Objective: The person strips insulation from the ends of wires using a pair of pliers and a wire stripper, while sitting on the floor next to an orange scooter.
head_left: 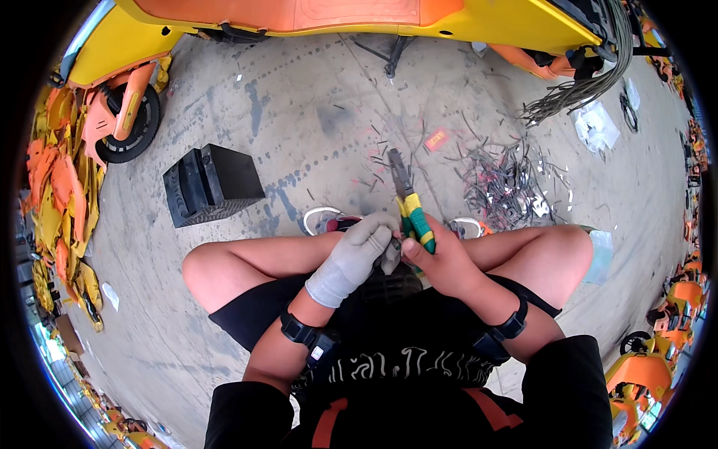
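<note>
My right hand (444, 262) is bare and wrapped round the yellow and green handles of a pair of pliers (410, 200). The dark jaws point away from me, above the floor between my feet. Close beside it on the left, my left hand (362, 251) wears a light grey knitted glove. Its fingers are curled together near the pliers' handles. A small dark piece shows at those fingertips, too hidden to name. Both hands are over my lap, between my bent knees.
Dark wire offcuts and scraps (512, 183) litter the floor ahead right. A black box-shaped unit (213, 185) stands at left. A yellow and orange scooter (351, 16) spans the far side, with a bundle of grey cables (591, 84) hanging from its right end. Body panels (67, 187) are piled far left.
</note>
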The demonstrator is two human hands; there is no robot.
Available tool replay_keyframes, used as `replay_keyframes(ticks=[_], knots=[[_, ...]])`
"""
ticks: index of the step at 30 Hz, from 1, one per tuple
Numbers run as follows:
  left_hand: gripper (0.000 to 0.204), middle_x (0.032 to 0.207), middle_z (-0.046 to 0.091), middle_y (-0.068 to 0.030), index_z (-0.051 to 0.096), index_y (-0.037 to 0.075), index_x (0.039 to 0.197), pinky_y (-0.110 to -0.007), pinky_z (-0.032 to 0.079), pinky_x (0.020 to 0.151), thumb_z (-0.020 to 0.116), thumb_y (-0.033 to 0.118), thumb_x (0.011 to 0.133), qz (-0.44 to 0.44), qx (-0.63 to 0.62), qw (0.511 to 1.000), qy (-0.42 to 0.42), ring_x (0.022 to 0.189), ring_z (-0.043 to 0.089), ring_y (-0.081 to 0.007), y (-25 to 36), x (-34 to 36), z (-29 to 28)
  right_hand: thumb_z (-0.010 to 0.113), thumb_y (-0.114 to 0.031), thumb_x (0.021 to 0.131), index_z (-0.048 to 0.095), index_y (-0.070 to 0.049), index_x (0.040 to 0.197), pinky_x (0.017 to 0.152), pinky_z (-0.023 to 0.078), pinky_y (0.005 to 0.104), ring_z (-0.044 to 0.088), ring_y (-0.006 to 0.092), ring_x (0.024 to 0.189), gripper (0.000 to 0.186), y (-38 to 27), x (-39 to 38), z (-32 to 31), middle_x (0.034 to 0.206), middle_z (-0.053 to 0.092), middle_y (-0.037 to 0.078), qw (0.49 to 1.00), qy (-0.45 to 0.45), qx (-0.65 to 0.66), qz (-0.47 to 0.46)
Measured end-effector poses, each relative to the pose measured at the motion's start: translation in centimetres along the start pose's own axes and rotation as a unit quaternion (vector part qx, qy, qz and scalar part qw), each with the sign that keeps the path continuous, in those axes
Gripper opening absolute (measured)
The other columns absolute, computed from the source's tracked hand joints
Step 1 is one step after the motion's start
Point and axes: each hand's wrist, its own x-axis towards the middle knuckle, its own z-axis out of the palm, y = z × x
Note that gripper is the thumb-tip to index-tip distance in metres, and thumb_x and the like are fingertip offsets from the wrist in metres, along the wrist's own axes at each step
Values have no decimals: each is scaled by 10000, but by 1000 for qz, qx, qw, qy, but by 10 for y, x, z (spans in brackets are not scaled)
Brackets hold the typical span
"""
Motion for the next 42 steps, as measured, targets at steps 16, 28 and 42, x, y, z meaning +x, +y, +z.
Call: replay_keyframes(ticks=[16, 28, 42], knots=[[185, 1040, 706, -130, 631, -6, 1132, -305, 551, 845, 498, 12, 1003, 240, 371, 846, 299, 952, 698, -189, 23, 3, -30, 552, 112, 876, 389, -5, 1472, 1004, 416, 327, 507, 183, 1263, 629, 0, -12, -15, 1314, 565, 81, 988, -142, 51, 19], [190, 1090, 730, -132, 678, 7, 1099, -312, 552, 887, 556, -19, 956, 224, 262, 885, 315, 1016, 705, -208, 25, 3, -29, 495, 130, 884, 256, -44, 1573, 1001, 471, 380, 524, 334, 1340, 749, -7, -9, -13, 1527, 415, 157, 928, -269, 237, 104], [199, 1065, 728, -121, 691, 6, 1091, -309, 539, 883, 546, -26, 959, 216, 288, 884, 299, 999, 692, -198, 29, 2, -24, 548, 54, 905, 247, -50, 1573, 1024, 480, 474, 515, 378, 1329, 740, -10, -10, -11, 1554, 363, 186, 901, -274, 307, 136]])
